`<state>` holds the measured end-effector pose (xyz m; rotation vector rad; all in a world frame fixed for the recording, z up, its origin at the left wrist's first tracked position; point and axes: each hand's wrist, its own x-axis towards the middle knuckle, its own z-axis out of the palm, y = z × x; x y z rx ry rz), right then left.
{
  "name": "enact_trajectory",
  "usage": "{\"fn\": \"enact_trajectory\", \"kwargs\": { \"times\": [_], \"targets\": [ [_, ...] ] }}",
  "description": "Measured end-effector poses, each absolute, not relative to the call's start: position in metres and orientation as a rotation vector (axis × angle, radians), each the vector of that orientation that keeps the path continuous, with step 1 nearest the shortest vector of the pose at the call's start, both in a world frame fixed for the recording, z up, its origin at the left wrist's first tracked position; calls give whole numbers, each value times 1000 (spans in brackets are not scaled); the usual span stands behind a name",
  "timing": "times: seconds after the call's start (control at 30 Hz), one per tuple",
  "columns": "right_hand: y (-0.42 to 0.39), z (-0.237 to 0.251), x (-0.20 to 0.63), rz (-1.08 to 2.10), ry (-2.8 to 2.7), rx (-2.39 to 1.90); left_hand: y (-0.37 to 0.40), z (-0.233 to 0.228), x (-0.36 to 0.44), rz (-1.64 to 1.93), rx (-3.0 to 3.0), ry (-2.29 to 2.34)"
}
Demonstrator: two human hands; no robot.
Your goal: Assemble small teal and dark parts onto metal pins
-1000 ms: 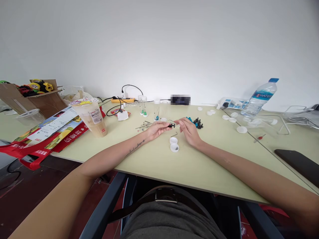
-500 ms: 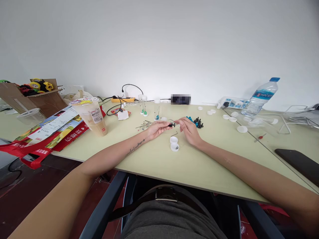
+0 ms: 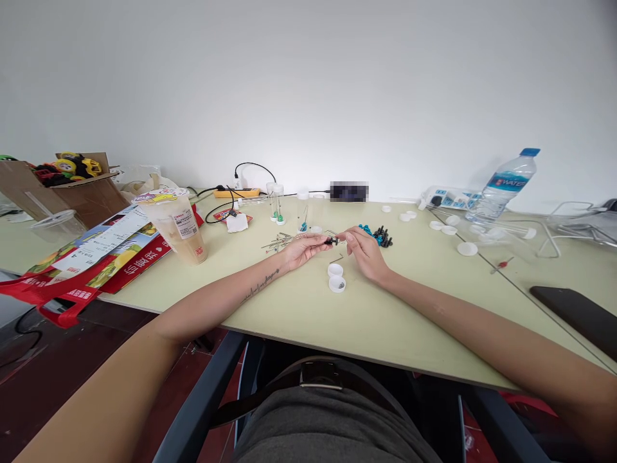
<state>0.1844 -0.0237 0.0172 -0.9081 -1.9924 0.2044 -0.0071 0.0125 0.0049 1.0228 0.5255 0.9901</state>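
Note:
My left hand (image 3: 304, 251) is closed, pinching a small black part (image 3: 330, 241) between thumb and fingertips. Close against its right side is my right hand (image 3: 367, 256), with bent fingers drawn together near the part. A thin silvery piece shows between the two hands; whether the right fingers grip it is too small to tell. Below the hands lies a thin bent metal rod (image 3: 336, 259). Two white round caps (image 3: 337, 283) sit nearer to me, and the front one holds tiny dark metal bits. Behind the right hand are heaped small black parts (image 3: 384, 236) and blue parts (image 3: 365, 229).
Thin metal pins (image 3: 278, 242) lie beyond my left hand, near clear tubes (image 3: 276, 202). A drink cup (image 3: 180, 228) and red bag (image 3: 132, 260) stand left. To the right are loose white caps (image 3: 466, 249), a water bottle (image 3: 504, 186), a power strip (image 3: 453, 197) and a phone (image 3: 573, 315).
The black part has turned slightly in my left fingers. Both hands stay almost in place, and the whole view has shifted a little.

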Motion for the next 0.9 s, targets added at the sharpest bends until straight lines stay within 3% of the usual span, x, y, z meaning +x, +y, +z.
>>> {"fn": "enact_trajectory", "kwargs": {
  "times": [0.9],
  "targets": [
    [-24, 17, 183, 200, -1973, -916, 13, 4, -8, 993, 1013, 531]
  ]
}}
